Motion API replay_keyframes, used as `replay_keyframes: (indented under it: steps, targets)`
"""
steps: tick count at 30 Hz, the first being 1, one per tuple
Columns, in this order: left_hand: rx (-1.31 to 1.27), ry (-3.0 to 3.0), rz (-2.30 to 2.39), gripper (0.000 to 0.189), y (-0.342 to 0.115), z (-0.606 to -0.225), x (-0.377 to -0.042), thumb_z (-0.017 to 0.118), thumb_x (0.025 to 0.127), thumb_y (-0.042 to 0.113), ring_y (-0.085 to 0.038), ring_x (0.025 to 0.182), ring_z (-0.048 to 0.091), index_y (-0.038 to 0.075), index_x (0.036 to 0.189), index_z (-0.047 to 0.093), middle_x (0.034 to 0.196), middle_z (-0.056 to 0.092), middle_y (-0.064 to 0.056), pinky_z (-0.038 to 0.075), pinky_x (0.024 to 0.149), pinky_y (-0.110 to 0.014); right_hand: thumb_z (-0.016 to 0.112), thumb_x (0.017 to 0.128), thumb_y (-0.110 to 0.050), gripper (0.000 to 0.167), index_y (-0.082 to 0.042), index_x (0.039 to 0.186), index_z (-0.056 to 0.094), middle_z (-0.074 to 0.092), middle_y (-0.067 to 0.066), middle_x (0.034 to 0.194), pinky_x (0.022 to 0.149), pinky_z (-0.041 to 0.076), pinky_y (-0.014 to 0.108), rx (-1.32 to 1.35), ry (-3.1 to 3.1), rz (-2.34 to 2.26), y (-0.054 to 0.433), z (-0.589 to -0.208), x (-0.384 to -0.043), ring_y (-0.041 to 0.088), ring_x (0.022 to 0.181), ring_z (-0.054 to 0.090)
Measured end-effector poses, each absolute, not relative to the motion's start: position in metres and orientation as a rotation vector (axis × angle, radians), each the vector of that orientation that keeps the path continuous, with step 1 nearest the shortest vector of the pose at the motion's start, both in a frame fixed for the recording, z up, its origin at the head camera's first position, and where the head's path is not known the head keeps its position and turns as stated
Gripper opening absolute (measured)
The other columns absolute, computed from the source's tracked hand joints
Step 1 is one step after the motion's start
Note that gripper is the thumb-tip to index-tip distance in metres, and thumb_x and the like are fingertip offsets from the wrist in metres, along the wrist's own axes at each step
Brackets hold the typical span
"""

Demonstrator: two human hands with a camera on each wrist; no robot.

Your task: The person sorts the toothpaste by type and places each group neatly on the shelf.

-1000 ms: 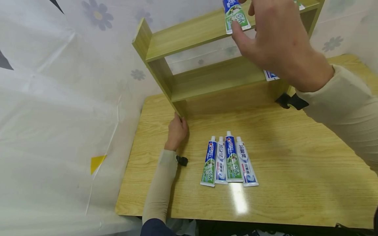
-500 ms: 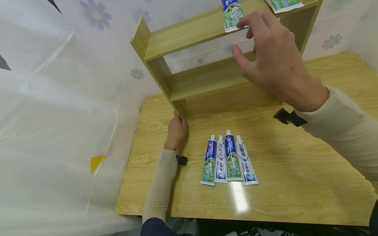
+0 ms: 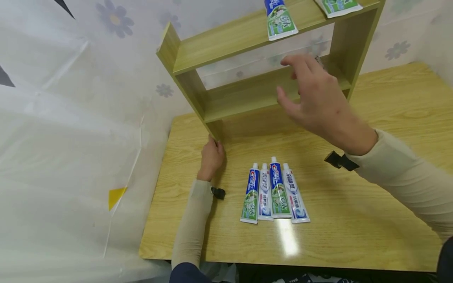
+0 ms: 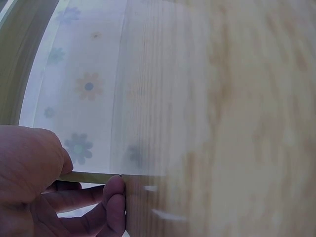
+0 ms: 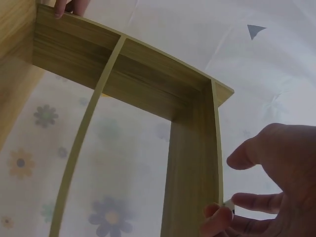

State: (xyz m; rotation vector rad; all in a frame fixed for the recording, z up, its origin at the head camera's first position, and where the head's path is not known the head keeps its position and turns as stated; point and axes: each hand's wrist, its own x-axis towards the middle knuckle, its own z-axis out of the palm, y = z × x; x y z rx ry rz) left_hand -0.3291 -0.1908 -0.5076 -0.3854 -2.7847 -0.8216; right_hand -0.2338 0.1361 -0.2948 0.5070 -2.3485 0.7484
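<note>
My left hand (image 3: 212, 159) grips the foot of the left side panel of a wooden shelf (image 3: 226, 47); in the left wrist view the thumb and fingers pinch the panel's edge. My right hand (image 3: 316, 100) is held in the air before the middle board, thumb and fingers spread, holding nothing. Above it a blue-and-green toothpaste tube (image 3: 281, 21) lies on the top board, its end slightly over the front edge. Another green toothpaste tube (image 3: 341, 6) lies to its right, cut off by the frame. Behind the right hand shows a small part of a white item (image 3: 318, 61).
On the table (image 3: 371, 220) before the shelf lie two blue-and-green toothpaste tubes (image 3: 250, 196) and two white toothpaste tubes (image 3: 296, 196), alternating side by side with caps toward the shelf. Plastic sheeting (image 3: 70, 157) hangs at the left.
My right hand has let go of the blue-and-green toothpaste tube on the top board and drawn down and back from it. The left hand stays at the shelf's foot.
</note>
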Motion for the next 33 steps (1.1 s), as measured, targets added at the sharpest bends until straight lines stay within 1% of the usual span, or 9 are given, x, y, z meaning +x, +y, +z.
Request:
replay_keyframes:
  steps: [4,6,10,12,18,23,26,30,33]
  targets:
    - [-0.366,-2.805,-0.815,0.024,-0.186,-0.501,-0.324,0.044,0.115,0.009,-0.021,0.056,0.05,-0.011,0.126,0.052,0.075,0.059,-0.017,0.042,0.05,-0.036,0.067,0.105,-0.013,0.049,0.003,0.148,0.052,0.065,0.025,0.12,0.067,0.046,0.041,0.497,-2.387,0.747,0.137,-0.308,-0.233,0.032,0.079,0.06]
    - [-0.371,-2.785,-0.818,0.023,-0.187,-0.502,-0.324,0.044,0.114,0.009,-0.019,0.055,0.05,-0.009,0.123,0.053,0.074,0.059,-0.016,0.044,0.049,-0.04,0.067,0.105,-0.014,0.048,0.005,0.147,0.053,0.065,0.025,0.115,0.065,0.046,0.04,0.487,-2.41,0.751,0.138,-0.315,-0.232,0.033,0.08,0.06]
    - [-0.414,-2.741,-0.873,0.021,-0.19,-0.504,-0.329,0.045,0.112,0.009,-0.023,0.054,0.053,-0.009,0.12,0.052,0.074,0.06,-0.017,0.046,0.048,-0.047,0.067,0.106,-0.016,0.049,0.004,0.148,0.053,0.065,0.026,0.118,0.066,0.047,0.043,0.445,-2.479,0.79,0.144,-0.327,-0.232,0.037,0.089,0.061]
    - [-0.429,-2.713,-0.849,0.022,-0.193,-0.509,-0.333,0.045,0.113,0.014,-0.023,0.054,0.054,-0.006,0.118,0.053,0.072,0.059,-0.014,0.046,0.048,-0.046,0.066,0.107,-0.018,0.05,0.001,0.151,0.052,0.065,0.025,0.121,0.064,0.048,0.042,0.419,-2.531,0.811,0.147,-0.335,-0.231,0.036,0.088,0.062]
    - [-0.402,-2.712,-0.794,0.036,-0.203,-0.533,-0.348,0.039,0.115,0.027,-0.017,0.053,0.051,-0.004,0.125,0.054,0.07,0.056,-0.006,0.042,0.047,-0.043,0.063,0.108,-0.022,0.054,-0.003,0.156,0.046,0.065,0.024,0.126,0.054,0.047,0.035,0.383,-2.685,0.857,0.149,-0.366,-0.229,0.031,0.079,0.064]
    - [-0.401,-2.758,-0.855,0.027,-0.193,-0.51,-0.328,0.042,0.114,0.014,-0.022,0.054,0.052,-0.009,0.121,0.053,0.073,0.061,-0.017,0.042,0.047,-0.041,0.063,0.108,-0.024,0.059,-0.004,0.159,0.042,0.065,0.027,0.129,0.055,0.051,0.037,0.338,-2.789,0.89,0.146,-0.394,-0.223,0.03,0.075,0.065]
    - [-0.401,-2.762,-0.876,0.023,-0.19,-0.503,-0.323,0.045,0.113,0.01,-0.023,0.055,0.051,-0.01,0.12,0.053,0.074,0.061,-0.02,0.042,0.049,-0.039,0.064,0.107,-0.024,0.06,-0.001,0.158,0.042,0.066,0.03,0.128,0.052,0.048,0.036,0.355,-2.826,0.876,0.144,-0.41,-0.22,0.027,0.067,0.061]
    - [-0.426,-2.715,-0.849,0.024,-0.195,-0.519,-0.334,0.043,0.114,0.017,-0.017,0.054,0.051,-0.004,0.118,0.054,0.071,0.059,-0.011,0.042,0.047,-0.045,0.066,0.105,-0.022,0.062,0.003,0.157,0.042,0.069,0.032,0.12,0.045,0.039,0.03,0.402,-2.864,0.849,0.142,-0.429,-0.215,0.019,0.052,0.05]
    - [-0.435,-2.698,-0.84,0.028,-0.2,-0.531,-0.343,0.042,0.114,0.022,-0.016,0.054,0.052,-0.002,0.12,0.054,0.071,0.059,-0.009,0.043,0.047,-0.049,0.067,0.105,-0.02,0.063,0.003,0.158,0.04,0.068,0.032,0.119,0.045,0.039,0.027,0.414,-2.884,0.88,0.141,-0.439,-0.213,0.016,0.05,0.048]
